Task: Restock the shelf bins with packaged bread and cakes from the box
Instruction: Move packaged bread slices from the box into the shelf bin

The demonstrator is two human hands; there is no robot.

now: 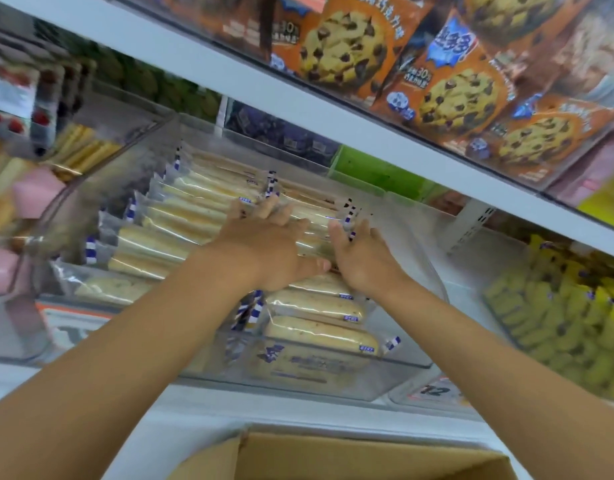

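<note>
Clear shelf bin [416, 370], two rows of wrapped bread loaves [312, 304] on edge, open cardboard box [350, 455] below

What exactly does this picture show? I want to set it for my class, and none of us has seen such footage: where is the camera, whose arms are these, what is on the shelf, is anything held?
There is no machine here. A person wears one wide-angle camera on the head, so you look along their own arms. The left hand and right hand reach, fingers fairly straight, onto wrapped bread sticks that fill a clear plastic bin on a shop shelf. The hands press on the packs; neither plainly grips one. A cardboard box shows at the bottom edge. The shelf above holds cookie packs, and yellow packs lie to the right.
</note>
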